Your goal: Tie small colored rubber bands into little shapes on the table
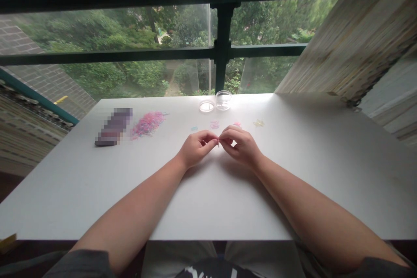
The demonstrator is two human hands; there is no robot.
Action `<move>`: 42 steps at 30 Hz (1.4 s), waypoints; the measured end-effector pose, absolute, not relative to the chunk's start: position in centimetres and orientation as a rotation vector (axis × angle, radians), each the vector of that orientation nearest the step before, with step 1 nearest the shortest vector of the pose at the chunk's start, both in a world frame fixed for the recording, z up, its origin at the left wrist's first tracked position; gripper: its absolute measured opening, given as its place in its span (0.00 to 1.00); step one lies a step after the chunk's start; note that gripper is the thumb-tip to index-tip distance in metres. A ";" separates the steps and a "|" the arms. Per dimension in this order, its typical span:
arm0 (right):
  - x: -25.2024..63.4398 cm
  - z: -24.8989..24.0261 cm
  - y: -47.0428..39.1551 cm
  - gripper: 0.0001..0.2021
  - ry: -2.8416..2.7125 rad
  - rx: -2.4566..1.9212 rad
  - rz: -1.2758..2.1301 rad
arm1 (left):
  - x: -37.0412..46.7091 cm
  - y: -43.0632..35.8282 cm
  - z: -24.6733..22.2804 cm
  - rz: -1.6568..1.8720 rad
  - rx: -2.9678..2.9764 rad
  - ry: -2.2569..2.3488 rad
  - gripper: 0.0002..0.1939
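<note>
Over the middle of the white table, my left hand [199, 147] and my right hand [240, 144] meet at their fingertips. Both are closed in a pinch around a tiny thin piece [218, 143] that pokes out below the fingers; its kind is too small to make out. Just beyond the hands lie small groups of pieces: a teal one [194, 128], pinkish-purple ones [214, 124], pink ones [237, 124] partly behind my right hand, and yellow ones [259, 123]. A loose heap of pink and purple pieces [149, 124] spreads to the left.
A clear round container [223, 101] stands near the table's far edge, with a clear round lid [206, 106] beside it. A dark, pixelated oblong object [114, 127] lies at the left. The white table [312, 173] ends at a window; curtains hang on both sides.
</note>
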State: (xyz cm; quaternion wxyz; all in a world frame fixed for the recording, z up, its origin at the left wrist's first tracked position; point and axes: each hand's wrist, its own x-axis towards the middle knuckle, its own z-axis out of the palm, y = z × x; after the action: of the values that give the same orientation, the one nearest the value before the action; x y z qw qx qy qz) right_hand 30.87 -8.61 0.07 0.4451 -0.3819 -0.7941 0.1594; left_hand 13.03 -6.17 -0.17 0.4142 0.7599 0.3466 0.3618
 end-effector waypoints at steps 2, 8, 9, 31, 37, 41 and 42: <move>30.8 0.1 -8.6 0.04 -1.945 -0.936 0.387 | 13.1 -6.2 -0.3 0.978 1.885 0.866 0.11; 30.8 0.1 -8.7 0.03 -1.900 -0.906 0.346 | 13.1 -6.4 -0.4 1.128 1.890 0.905 0.09; 30.8 0.1 -8.8 0.03 -1.901 -0.906 0.344 | 13.1 -6.4 -0.4 1.133 1.893 0.903 0.09; 30.7 0.6 -9.3 0.04 -1.977 -0.865 0.397 | 12.1 -6.0 0.4 0.887 1.952 0.675 0.08; 30.7 0.7 -9.3 0.04 -2.018 -0.842 0.427 | 11.9 -6.0 0.8 0.743 1.992 0.665 0.06; 30.7 0.7 -9.3 0.04 -2.006 -0.846 0.437 | 12.0 -6.1 0.8 0.719 2.016 0.718 0.06; 30.7 0.7 -9.3 0.04 -2.001 -0.846 0.438 | 12.0 -6.1 0.7 0.721 2.022 0.727 0.06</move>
State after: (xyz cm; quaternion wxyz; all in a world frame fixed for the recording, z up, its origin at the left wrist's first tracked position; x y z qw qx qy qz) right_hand 30.66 -9.34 0.65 0.4464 -0.3415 -0.8080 0.1767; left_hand 12.05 -6.15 0.74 0.4237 0.8081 0.2907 0.2880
